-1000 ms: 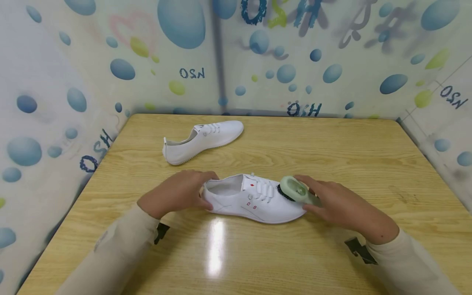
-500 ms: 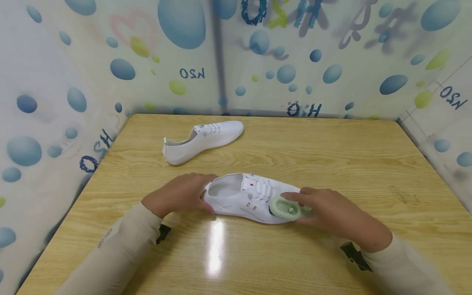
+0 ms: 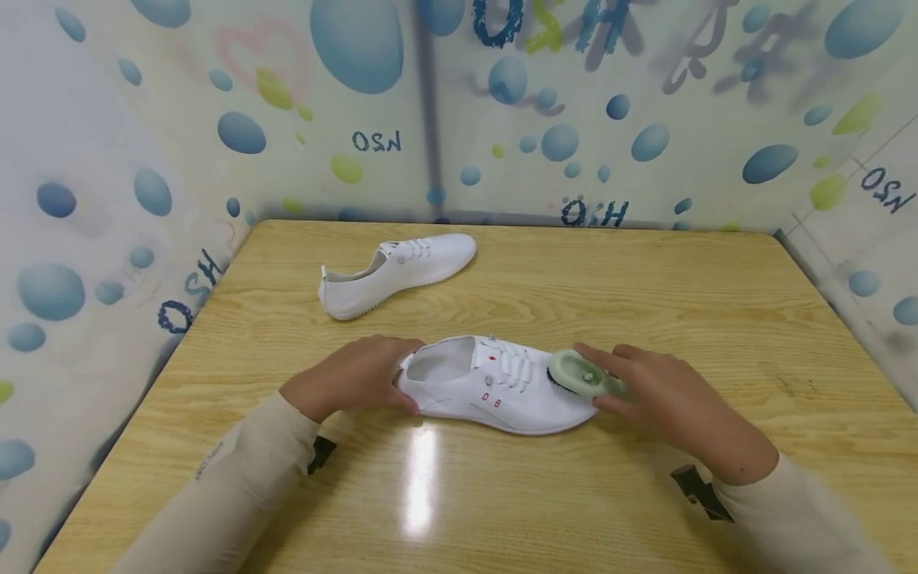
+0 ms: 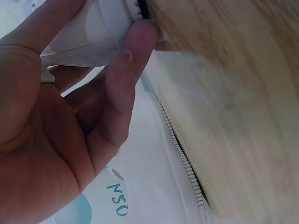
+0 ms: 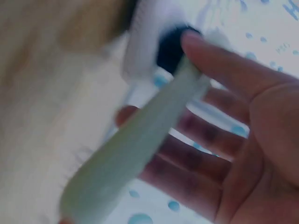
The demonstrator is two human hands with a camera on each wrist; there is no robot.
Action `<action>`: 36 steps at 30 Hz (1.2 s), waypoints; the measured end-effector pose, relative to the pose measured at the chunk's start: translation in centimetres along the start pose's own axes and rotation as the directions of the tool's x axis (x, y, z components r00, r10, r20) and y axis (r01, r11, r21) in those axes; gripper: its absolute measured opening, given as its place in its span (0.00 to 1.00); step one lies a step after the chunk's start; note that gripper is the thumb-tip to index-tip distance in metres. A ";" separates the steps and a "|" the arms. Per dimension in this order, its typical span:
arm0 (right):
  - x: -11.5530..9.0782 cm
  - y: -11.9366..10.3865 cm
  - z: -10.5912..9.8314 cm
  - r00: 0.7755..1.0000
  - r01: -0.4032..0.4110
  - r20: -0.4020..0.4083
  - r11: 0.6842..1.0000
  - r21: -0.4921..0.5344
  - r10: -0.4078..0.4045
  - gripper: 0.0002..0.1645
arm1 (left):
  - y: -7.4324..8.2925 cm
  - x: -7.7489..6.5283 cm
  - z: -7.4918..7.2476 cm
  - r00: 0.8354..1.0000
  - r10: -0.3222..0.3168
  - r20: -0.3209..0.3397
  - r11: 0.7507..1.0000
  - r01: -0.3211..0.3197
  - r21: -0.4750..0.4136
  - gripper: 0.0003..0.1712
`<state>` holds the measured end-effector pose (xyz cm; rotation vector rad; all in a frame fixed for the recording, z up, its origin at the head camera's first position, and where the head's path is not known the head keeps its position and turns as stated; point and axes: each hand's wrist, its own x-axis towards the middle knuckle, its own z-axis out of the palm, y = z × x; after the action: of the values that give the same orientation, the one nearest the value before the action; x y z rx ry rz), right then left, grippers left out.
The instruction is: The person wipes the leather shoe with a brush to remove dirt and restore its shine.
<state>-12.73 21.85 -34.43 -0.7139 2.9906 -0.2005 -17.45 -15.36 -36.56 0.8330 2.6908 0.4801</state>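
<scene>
On the counter [image 3: 681,295] lies the near shoe [image 3: 516,405]; my left hand [image 3: 355,375], fingers [image 4: 120,91] curled, holds its heel, my right hand [image 3: 667,402] grips the brush [image 3: 582,375] at the toe. I judge the shoe light, supple, best held by that stiffer heel.

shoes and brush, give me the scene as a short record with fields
left hand: grips the near shoe at its heel
right hand: holds the brush
near shoe: white, laced, toe rightward in head view
brush: pale green, dark bristles, at the near shoe's front
far shoe: white, upright, not held
table: wood-grained, under both shoes
</scene>
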 end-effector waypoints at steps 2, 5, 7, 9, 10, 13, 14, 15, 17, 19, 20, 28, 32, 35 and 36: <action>0.3 -0.3 0.4 1.000 -0.003 -0.013 1.000 0.007 0.003 0.41 | 0.0 0.0 0.1 1.000 -0.003 0.000 1.000 0.003 0.005 0.44; 0.4 -0.9 0.8 1.000 0.008 -0.014 1.000 0.026 -0.007 0.41 | 0.0 0.0 0.1 1.000 -0.004 0.000 1.000 0.004 0.009 0.44; 0.4 -1.2 0.7 1.000 0.020 0.003 0.999 0.043 -0.021 0.41 | 0.0 0.1 0.1 1.000 -0.005 0.001 1.000 0.005 0.009 0.44; 0.2 -1.3 0.6 0.999 0.043 0.017 0.998 0.055 -0.044 0.40 | 0.0 0.1 0.1 1.000 -0.004 0.002 1.000 0.004 0.008 0.44; 0.1 -1.3 0.4 0.998 0.055 0.026 0.997 0.058 -0.056 0.40 | 0.0 0.1 0.1 1.000 -0.002 0.003 1.000 0.002 0.005 0.43; -0.3 -1.0 -0.1 0.996 0.056 0.066 0.996 0.063 -0.060 0.40 | 0.0 0.1 0.1 1.000 0.003 0.007 1.000 -0.003 -0.009 0.42; -0.4 -0.9 -0.3 0.996 0.045 0.080 0.997 0.061 -0.050 0.40 | 0.0 0.1 0.0 1.000 0.005 0.007 1.000 -0.005 -0.013 0.42; -0.6 -0.8 -0.4 0.995 0.032 0.091 0.998 0.061 -0.037 0.40 | 0.0 0.2 0.0 1.000 0.007 0.008 1.000 -0.007 -0.017 0.42; -0.8 -0.4 -0.8 0.994 -0.005 0.108 0.998 0.068 -0.003 0.40 | 0.0 0.2 0.0 1.000 0.009 0.008 1.000 -0.009 -0.018 0.41; -0.9 -0.2 -1.0 0.994 -0.035 0.110 0.997 0.063 0.028 0.39 | 0.0 0.2 0.0 1.000 0.007 0.010 1.000 -0.006 -0.011 0.41; -0.8 -0.1 -0.9 0.994 -0.044 0.102 0.997 0.061 0.038 0.39 | 0.0 0.2 0.0 1.000 0.005 0.011 1.000 -0.005 -0.009 0.42; 0.0 -0.8 0.1 0.994 -0.067 0.093 0.996 0.067 0.060 0.41 | 0.0 0.1 0.0 1.000 -0.003 0.013 1.000 0.003 0.013 0.45; -0.2 -1.1 0.2 0.994 -0.005 0.114 0.995 0.098 -0.006 0.39 | 0.0 0.1 0.0 1.000 -0.004 0.013 1.000 0.003 0.013 0.45; -0.5 -1.1 0.3 0.993 0.029 0.109 0.995 0.096 -0.040 0.36 | 0.0 0.1 0.0 1.000 -0.010 0.017 1.000 0.010 0.013 0.46; -0.6 -1.0 0.2 0.992 0.031 0.116 0.995 0.093 -0.042 0.36 | 0.0 0.1 0.0 1.000 -0.011 0.018 1.000 0.011 0.014 0.46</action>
<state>-11.76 21.18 -34.51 -0.7440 2.8379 -0.2834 -17.48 -15.30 -36.52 0.8221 2.6833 0.4498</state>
